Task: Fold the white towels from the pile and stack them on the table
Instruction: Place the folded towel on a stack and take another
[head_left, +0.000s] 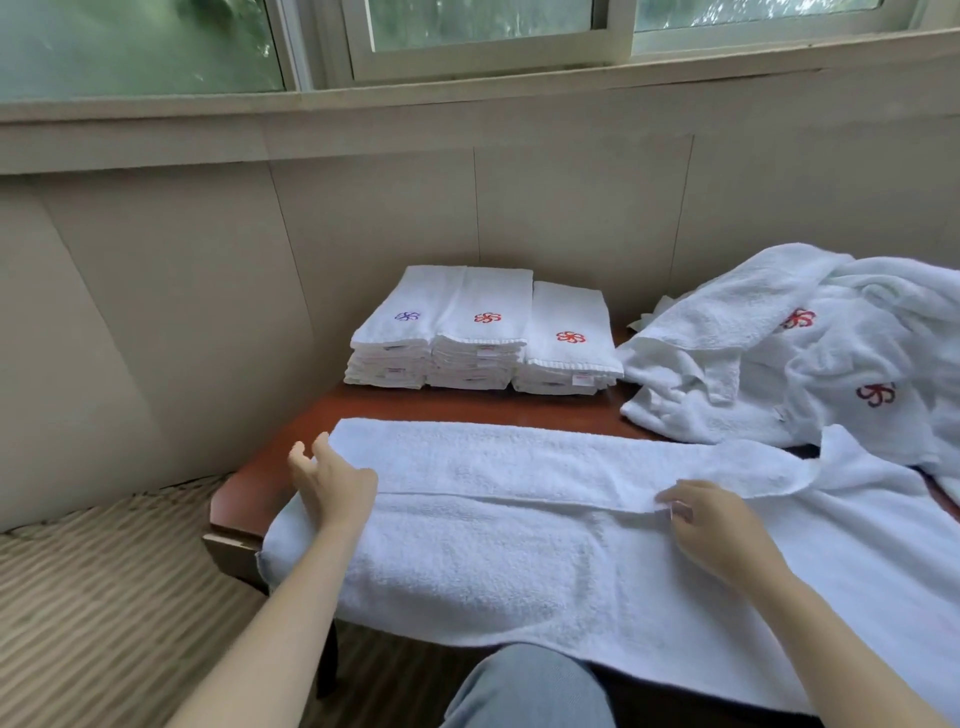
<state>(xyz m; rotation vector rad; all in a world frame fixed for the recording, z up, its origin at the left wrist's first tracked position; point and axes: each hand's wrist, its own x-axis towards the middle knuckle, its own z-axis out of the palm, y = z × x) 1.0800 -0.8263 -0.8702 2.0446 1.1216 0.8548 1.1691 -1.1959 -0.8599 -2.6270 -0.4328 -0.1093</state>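
A long white towel (493, 551) lies spread across the front of the brown table (249, 483), its far edge folded over toward me. My left hand (332, 483) rests at the towel's left end, fingers straight and spread by the folded corner. My right hand (711, 525) lies on the towel near the middle, fingertips curled and pinching the folded edge. Three stacks of folded white towels (483, 332) with flower logos stand at the back of the table. The pile of unfolded white towels (810, 353) is heaped at the right.
A beige panelled wall and a window sill run behind the table. Striped woven flooring (104, 597) lies to the left below the table edge. My knee in grey trousers (524, 691) shows under the towel's front edge.
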